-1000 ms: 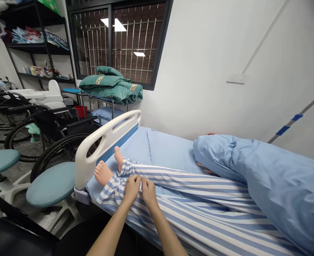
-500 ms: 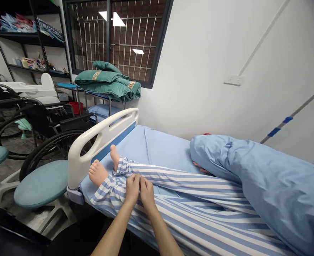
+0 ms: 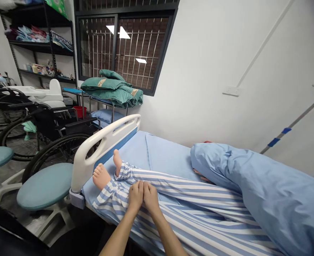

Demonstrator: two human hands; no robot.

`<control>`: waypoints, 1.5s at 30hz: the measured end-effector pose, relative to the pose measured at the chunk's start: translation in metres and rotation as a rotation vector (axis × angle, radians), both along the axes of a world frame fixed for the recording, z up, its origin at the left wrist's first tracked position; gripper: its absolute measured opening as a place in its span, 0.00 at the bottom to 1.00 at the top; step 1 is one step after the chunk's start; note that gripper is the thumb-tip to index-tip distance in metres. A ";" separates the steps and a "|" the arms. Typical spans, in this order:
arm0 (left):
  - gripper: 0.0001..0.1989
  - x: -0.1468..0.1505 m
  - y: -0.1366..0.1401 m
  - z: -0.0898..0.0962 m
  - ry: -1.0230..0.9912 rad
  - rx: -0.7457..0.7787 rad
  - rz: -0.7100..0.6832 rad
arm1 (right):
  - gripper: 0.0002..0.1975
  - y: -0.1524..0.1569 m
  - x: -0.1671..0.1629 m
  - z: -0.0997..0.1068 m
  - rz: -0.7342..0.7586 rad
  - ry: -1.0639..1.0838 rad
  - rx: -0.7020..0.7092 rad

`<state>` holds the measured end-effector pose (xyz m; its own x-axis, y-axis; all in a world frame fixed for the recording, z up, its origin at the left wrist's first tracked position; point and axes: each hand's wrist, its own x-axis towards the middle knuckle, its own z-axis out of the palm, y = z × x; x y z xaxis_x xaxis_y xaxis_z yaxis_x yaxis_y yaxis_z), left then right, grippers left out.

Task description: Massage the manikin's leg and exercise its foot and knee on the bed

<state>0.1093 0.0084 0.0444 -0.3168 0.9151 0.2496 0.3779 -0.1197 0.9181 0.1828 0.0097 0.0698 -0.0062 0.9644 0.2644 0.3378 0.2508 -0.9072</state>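
Observation:
My left hand [image 3: 136,193] and my right hand [image 3: 151,195] lie side by side over the lower part of the nearer leg, touching each other. Both are closed with the fingers curled under, and whatever is in them is hidden. Around them are blue-and-white striped trousers [image 3: 183,190] on a figure lying on the bed. Two bare feet, the nearer foot [image 3: 101,176] and the farther foot [image 3: 117,161], stick out of the cuffs on the left. A light blue quilt [image 3: 274,181] covers the upper part, and fingers [image 3: 201,175] show at its edge.
A white bed end board [image 3: 81,160] stands left of the feet. Beyond are round stools [image 3: 46,185], a wheelchair [image 3: 49,122] and folded green bedding [image 3: 111,89] under a barred window. A pole with blue tape [image 3: 274,142] leans along the wall at right.
The view has tilted up a little and shifted left, so everything sits lower and farther right. My hands stay on the same leg, now pressed closer together.

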 end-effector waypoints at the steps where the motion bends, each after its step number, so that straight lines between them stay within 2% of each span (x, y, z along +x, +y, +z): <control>1: 0.16 0.000 0.000 0.000 0.013 -0.007 -0.018 | 0.20 -0.001 0.003 0.005 -0.005 -0.022 0.029; 5: 0.17 0.001 0.001 0.000 0.049 -0.051 -0.052 | 0.22 -0.005 0.012 0.010 -0.011 -0.025 0.101; 12: 0.16 0.002 0.001 -0.001 0.101 -0.065 -0.036 | 0.20 -0.013 0.013 -0.021 -0.035 -0.018 0.073; 21: 0.16 0.002 0.001 0.001 0.106 -0.063 -0.067 | 0.19 -0.010 0.016 -0.018 -0.018 0.059 0.045; 24: 0.15 0.006 0.005 0.007 -0.049 -0.055 -0.099 | 0.19 -0.009 0.016 -0.019 -0.017 0.090 0.044; 29: 0.13 0.026 0.012 0.018 -0.645 -0.081 -0.036 | 0.20 -0.009 0.018 -0.018 0.009 0.161 0.023; 31: 0.12 0.033 0.012 0.018 -0.740 -0.061 -0.001 | 0.20 -0.009 0.020 -0.017 0.027 0.187 0.010; 33: 0.12 0.036 0.009 0.014 -0.662 -0.038 0.012 | 0.20 -0.010 0.020 -0.015 0.024 0.195 -0.002; 37: 0.13 0.033 -0.002 0.004 -0.225 -0.007 -0.003 | 0.20 -0.011 0.020 -0.014 -0.041 0.209 -0.021; 39: 0.12 0.032 -0.007 0.001 -0.077 -0.025 -0.006 | 0.20 -0.010 0.020 -0.015 -0.066 0.228 -0.031; 45: 0.13 0.032 -0.008 0.000 0.097 -0.073 0.007 | 0.20 -0.009 0.022 -0.014 -0.039 0.220 -0.046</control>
